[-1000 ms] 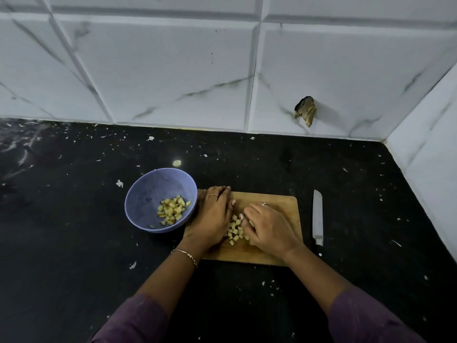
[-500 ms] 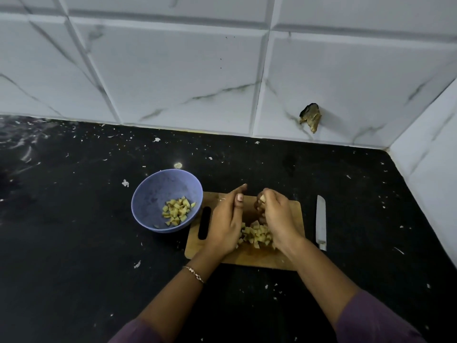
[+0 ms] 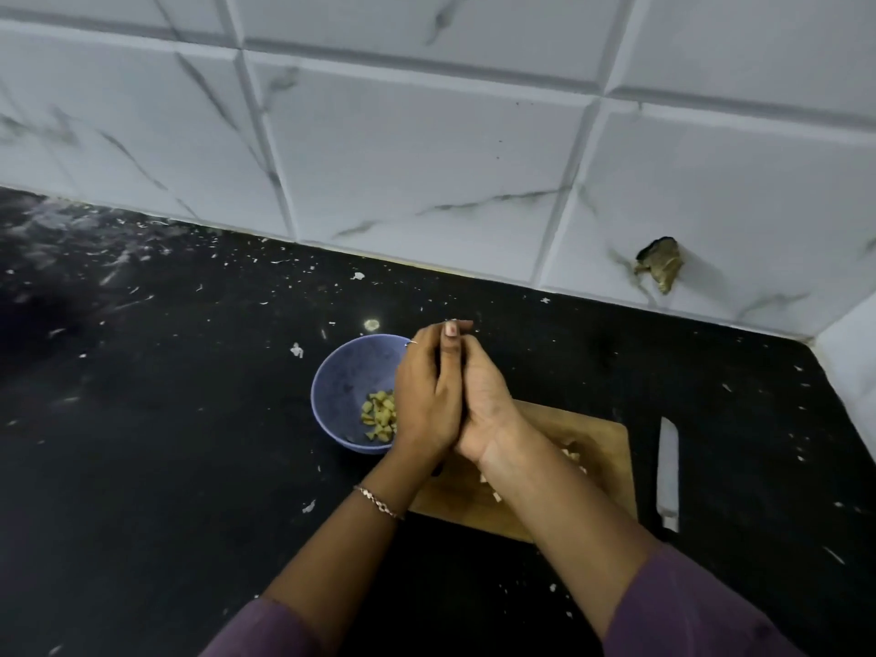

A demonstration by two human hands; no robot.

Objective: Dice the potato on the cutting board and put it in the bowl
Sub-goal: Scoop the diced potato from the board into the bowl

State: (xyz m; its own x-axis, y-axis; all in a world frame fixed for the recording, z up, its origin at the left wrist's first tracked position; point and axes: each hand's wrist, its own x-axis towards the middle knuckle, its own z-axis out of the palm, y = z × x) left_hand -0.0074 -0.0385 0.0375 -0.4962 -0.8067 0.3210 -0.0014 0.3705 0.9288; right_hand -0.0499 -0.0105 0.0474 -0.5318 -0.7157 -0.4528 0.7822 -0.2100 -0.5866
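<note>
I work in dim, cool, even light that turns the white marble tiles (image 3: 426, 149) grey-blue and leaves no hard shadows. The black counter (image 3: 142, 443) soaks it up. At its far left the pale flecks smear into streaky blur, while the middle of the view is fairly sharp. The knife blade (image 3: 667, 467) gives back a dull pale sheen without glare. The wide lens bends and tilts the tile joints toward the edges, and everything looks slightly soft.

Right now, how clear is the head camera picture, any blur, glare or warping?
Head view: dim, flat light; wide lens bows the wall tiles; the counter is smeared at far left; one small glint behind the bowl; the left hand, right hand and diced potato in the bowl look fairly sharp.
</note>
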